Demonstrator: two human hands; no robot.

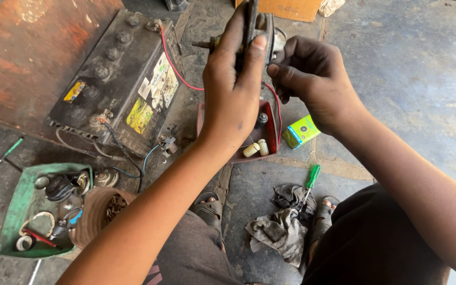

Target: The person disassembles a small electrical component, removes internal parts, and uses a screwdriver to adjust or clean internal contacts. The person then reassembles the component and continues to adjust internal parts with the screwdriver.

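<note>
Dusty stone floor fills the frame. At top centre the left hand grips a dark metal part, perhaps a small motor. Just right of it, the right hand has its fingers curled closed against that part. A car battery sits upper left.

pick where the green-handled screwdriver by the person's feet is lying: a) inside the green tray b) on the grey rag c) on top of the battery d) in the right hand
b: the green-handled screwdriver lies with its shaft on the crumpled grey rag on the floor, apart from the green tray and the battery.
</note>
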